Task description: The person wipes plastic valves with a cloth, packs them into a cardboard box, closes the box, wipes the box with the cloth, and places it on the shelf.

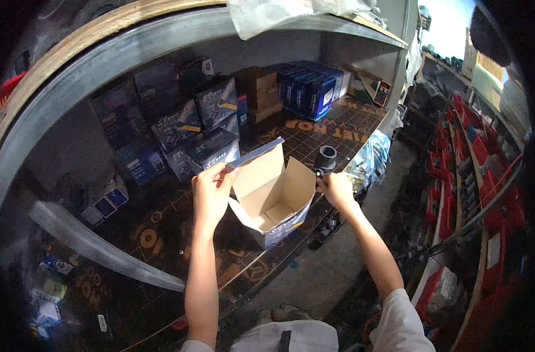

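Note:
An open cardboard box, tan inside and blue-and-white outside, sits tilted at the shelf's front edge with its flaps raised. Nothing shows inside it. My left hand pinches the long left flap between thumb and fingers. At the opposite side, my right hand is closed at the edge of the right flap; its fingertips are partly hidden, and a small dark spot shows beside them. Just behind that hand stands a dark, hollow, cylindrical part on the shelf.
Stacked blue printed boxes and more blue boxes stand at the shelf's back. A plastic bag of parts lies right of my right hand. A metal beam crosses overhead. Red bins line the right-hand rack.

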`<state>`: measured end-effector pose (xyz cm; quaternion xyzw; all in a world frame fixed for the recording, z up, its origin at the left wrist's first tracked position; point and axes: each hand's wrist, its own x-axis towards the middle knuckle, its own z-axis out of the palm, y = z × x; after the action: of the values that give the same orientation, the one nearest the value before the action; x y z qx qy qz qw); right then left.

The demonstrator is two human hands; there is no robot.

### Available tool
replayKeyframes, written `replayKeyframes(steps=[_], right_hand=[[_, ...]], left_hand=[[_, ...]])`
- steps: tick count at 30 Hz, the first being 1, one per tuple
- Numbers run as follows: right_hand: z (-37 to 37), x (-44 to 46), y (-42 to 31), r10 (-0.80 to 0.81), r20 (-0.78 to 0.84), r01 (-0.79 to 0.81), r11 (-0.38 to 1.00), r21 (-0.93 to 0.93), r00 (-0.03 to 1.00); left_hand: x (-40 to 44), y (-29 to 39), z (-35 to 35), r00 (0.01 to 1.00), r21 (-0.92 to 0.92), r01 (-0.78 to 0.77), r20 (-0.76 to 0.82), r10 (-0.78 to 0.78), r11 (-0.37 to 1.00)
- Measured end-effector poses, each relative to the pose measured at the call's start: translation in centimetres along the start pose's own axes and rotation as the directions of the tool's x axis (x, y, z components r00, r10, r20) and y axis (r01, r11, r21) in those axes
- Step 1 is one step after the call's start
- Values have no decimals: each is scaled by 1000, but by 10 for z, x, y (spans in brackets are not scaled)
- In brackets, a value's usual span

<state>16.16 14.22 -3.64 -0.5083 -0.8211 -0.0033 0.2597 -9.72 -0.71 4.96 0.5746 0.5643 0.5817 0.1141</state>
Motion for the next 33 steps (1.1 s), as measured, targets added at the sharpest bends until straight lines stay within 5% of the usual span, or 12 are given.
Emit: replayKeyframes(steps=[6, 10, 14, 20, 26, 33], right_hand=[[-25, 6, 8, 94, -63, -72, 956, 283, 994], [-103, 11, -21, 148, 0, -115, 769, 629, 989], [-159, -5, -60, -10, -29, 28, 658, 752, 1000], [-169, -36, -106, -364, 315, 115, 793, 598, 877], [-125, -43, -107, -283, 216, 187, 906, 380, 934], [-118, -41, -103, -254, 391, 202, 965, 170, 885]], left_hand=[[-3, -14, 6, 990, -128, 117, -68, -126, 985], [-6, -19, 7, 994, -152, 66, -81, -79, 986], [-10, -4, 7, 982, -238, 175, -24, -186, 955], [-13, 1, 7, 990, -139, 142, 15, -142, 980], [-17, 18, 5, 990, -158, 143, 23, -141, 977], [-24, 32, 3, 983, -143, 141, 135, -122, 980]])
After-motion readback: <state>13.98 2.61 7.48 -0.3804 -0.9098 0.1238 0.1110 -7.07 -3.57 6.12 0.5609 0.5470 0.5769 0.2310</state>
